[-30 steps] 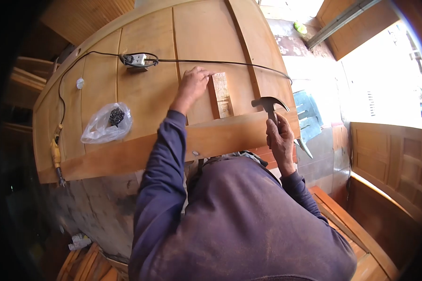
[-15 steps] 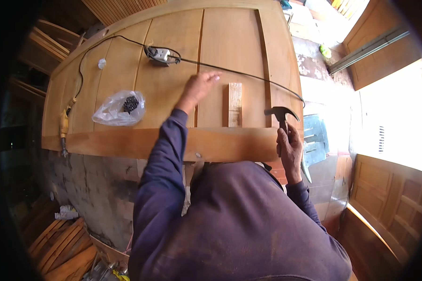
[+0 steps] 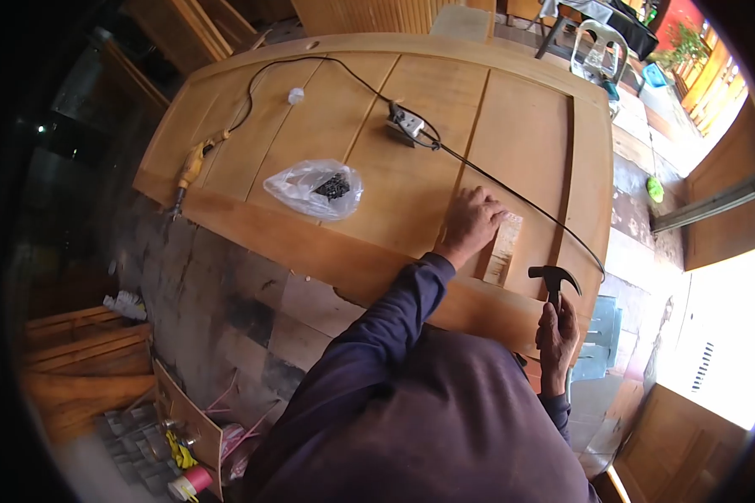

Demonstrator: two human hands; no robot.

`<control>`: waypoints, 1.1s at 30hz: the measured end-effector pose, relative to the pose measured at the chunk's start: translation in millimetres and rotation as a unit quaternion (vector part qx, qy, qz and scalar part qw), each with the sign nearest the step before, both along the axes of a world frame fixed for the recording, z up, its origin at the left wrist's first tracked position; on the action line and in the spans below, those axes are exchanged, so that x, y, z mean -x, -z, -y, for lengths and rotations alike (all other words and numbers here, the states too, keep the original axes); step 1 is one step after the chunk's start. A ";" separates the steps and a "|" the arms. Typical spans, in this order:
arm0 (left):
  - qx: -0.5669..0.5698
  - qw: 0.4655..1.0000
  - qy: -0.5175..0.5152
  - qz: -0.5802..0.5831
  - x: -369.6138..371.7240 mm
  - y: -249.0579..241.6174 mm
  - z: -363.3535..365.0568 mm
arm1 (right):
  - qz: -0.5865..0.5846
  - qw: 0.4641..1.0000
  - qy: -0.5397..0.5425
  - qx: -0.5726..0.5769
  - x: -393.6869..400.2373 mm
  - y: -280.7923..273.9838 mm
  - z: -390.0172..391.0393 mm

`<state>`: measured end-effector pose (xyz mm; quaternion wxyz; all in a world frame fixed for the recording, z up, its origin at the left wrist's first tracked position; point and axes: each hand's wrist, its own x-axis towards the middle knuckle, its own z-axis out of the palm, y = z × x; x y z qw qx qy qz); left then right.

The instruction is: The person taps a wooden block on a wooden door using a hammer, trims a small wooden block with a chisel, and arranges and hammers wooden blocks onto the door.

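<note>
a: while you look at the wooden panel (image 3: 432,80), tell me what the right hand (image 3: 557,337) is doing

b: it is closed around the handle of the hammer (image 3: 554,278), whose dark head sits above the fist with the curved claw turned to the right, over the near right part of the panel

a: and the left hand (image 3: 468,225)?

b: its fingers are bent and drawn together at the far end of the small wood block (image 3: 502,253) – they reach that end, but i can't tell whether they pinch it or only rest there

a: where does the block lie?

b: on the panel, near its front edge, between the left hand and the hammer

a: what else is on there?

b: a clear plastic bag (image 3: 298,186) with small dark pieces (image 3: 333,186) in it, left of the left hand, and a yellow power tool (image 3: 194,163) at the left end, its tip out over the near edge

a: any cables?

b: yes, a black cord (image 3: 512,189) runs from the white socket (image 3: 409,126) past the far side of the left hand to the right edge, and another goes from the socket round to the power tool – a small whitish thing (image 3: 296,95) lies inside that curve
</note>
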<state>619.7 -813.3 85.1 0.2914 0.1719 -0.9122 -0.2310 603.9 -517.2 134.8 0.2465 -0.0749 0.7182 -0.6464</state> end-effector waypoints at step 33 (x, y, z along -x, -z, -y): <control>0.059 0.998 -0.019 0.015 1.0 13.1 -11.6 | -0.465 0.854 -0.188 -0.136 8.5 -16.5 22.3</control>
